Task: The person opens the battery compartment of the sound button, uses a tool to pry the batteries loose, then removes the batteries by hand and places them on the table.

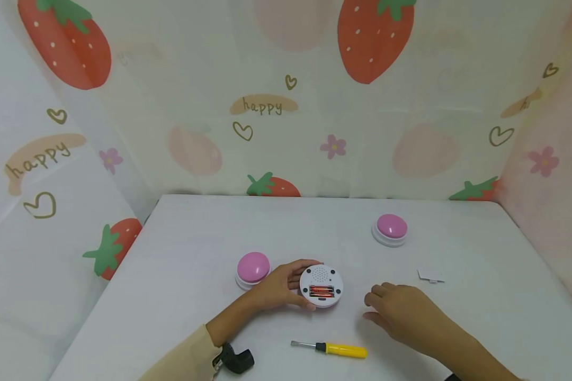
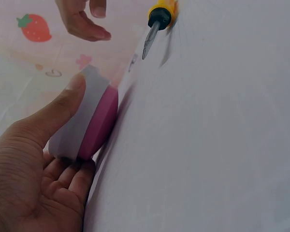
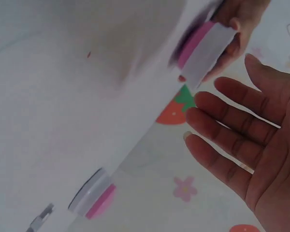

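Note:
In the head view my left hand [image 1: 277, 288] grips a round white push button [image 1: 320, 275] turned face down, thumb at its near side and fingers behind. Its battery compartment faces up with red batteries [image 1: 321, 291] inside. The left wrist view shows its pink dome [image 2: 100, 123] toward the tabletop. To the right, my right hand [image 1: 402, 315] hovers apart from it, fingers loosely bent and holding nothing; the right wrist view shows the bare palm [image 3: 275, 179]. A small white battery cover [image 1: 431, 275] lies beyond the right hand. Nearer me lies a yellow-handled screwdriver [image 1: 340, 350].
One upright pink button [image 1: 253, 267] stands just left of the held one, partly behind my left hand. Another pink button [image 1: 391, 228] stands at the back right. The white table [image 1: 209, 227] meets a strawberry-patterned cloth [image 1: 314, 159] at the back and sides.

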